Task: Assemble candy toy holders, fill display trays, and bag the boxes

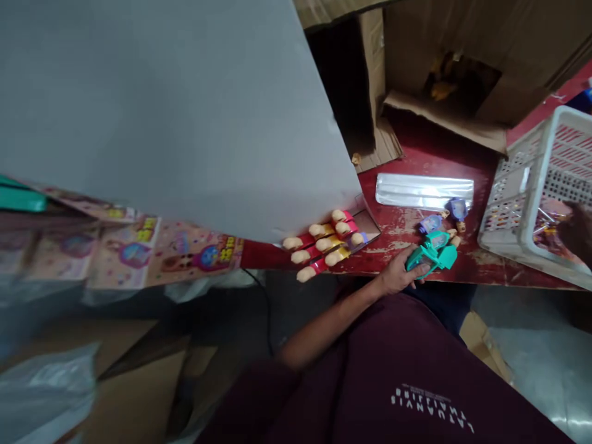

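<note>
Green toys [446, 258] gripped in the left hand [398, 271], right hand [581, 229] at the crate [500, 213]

The left hand is closed around the green toys, fingers wrapped over their near side, just above the front edge of a worn red surface [430, 161]. Tan rounded ends show at the far side of the bunch. Just beyond the green toys, 2 purple toys [430, 223] lie on the surface, next to a flat stack of shiny clear film [423, 192].

The right hand is dark and cut off by the right edge of the view. It reaches into the white perforated crate, over a jumble of small pieces; whether its fingers are spread or pinching something, I cannot tell.

To the left of the left hand, and apart from it, 9 toys with tan ends are grouped at a shallow box [369, 227]: 5 red, 3 yellow and 1 purple. Some reach out past the front edge of the surface.

A large pale panel [161, 123] fills the upper left, with a row of printed cards [198, 256] along its lower side. Behind the clear film stands a cardboard box [490, 37] with an opening in its side.
</note>
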Action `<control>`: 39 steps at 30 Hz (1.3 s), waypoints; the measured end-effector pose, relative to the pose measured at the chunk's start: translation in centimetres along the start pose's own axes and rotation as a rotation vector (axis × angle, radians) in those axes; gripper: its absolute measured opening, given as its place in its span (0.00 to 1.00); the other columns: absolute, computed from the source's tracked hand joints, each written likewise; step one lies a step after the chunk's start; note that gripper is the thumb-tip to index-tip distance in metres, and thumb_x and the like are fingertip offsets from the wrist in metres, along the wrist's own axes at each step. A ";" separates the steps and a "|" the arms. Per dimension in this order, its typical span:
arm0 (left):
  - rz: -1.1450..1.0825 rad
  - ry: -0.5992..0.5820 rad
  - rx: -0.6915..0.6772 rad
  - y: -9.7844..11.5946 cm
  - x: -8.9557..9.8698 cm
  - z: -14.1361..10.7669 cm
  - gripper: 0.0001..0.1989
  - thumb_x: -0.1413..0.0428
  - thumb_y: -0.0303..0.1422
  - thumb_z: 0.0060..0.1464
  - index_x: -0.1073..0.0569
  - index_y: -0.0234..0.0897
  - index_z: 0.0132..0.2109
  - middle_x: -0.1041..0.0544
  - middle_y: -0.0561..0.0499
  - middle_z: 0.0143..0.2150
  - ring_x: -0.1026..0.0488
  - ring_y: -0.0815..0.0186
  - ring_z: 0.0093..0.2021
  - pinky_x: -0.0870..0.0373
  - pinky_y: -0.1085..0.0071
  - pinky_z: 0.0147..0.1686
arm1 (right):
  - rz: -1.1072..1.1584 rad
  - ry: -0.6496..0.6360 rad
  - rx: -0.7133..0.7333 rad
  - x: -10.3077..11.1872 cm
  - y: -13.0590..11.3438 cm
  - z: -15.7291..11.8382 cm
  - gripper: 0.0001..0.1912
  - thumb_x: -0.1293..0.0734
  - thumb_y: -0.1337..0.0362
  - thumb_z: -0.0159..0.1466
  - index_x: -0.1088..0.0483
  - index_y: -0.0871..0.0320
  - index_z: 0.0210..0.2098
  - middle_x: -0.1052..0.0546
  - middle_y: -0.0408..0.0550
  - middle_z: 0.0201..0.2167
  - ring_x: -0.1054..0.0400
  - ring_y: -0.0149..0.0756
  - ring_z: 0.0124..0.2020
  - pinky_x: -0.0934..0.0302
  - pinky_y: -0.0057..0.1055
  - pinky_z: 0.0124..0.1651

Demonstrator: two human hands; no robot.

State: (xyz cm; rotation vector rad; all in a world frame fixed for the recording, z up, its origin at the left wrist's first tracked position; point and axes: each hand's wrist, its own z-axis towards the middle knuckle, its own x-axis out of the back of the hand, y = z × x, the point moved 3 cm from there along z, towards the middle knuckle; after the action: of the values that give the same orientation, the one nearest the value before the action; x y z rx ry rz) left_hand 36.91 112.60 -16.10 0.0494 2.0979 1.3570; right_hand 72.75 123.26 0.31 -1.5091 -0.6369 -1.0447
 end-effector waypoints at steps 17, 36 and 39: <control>0.626 -0.323 -0.158 2.9 -4.4 -3.3 0.19 0.40 0.46 0.61 0.28 0.37 0.51 0.26 0.54 0.35 0.31 0.67 0.35 0.35 0.70 0.38 | 0.381 -0.531 0.373 -5.6 -6.5 -19.6 0.13 0.28 0.56 0.67 0.25 0.56 0.48 0.20 0.48 0.41 0.24 0.35 0.40 0.30 0.29 0.42; 0.771 -0.410 -0.220 1.9 -4.2 -4.6 0.16 0.43 0.46 0.63 0.29 0.37 0.43 0.26 0.53 0.34 0.31 0.68 0.33 0.36 0.70 0.35 | 0.392 -0.514 0.500 -7.5 -5.8 -22.2 0.12 0.29 0.64 0.68 0.25 0.56 0.51 0.20 0.48 0.41 0.24 0.33 0.40 0.31 0.28 0.42; 0.787 -0.442 -0.238 2.2 -3.9 -4.4 0.16 0.43 0.46 0.64 0.29 0.37 0.44 0.24 0.52 0.35 0.29 0.67 0.33 0.34 0.70 0.35 | 0.404 -0.555 0.517 -7.3 -6.0 -21.6 0.12 0.29 0.64 0.69 0.25 0.55 0.51 0.20 0.48 0.42 0.24 0.34 0.41 0.31 0.29 0.44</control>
State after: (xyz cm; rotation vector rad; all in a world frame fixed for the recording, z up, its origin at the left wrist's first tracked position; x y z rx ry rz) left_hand 37.09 108.64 -11.22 1.0646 1.5664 1.8087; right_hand 58.63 104.87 -3.88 -1.3744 -0.8587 -0.1183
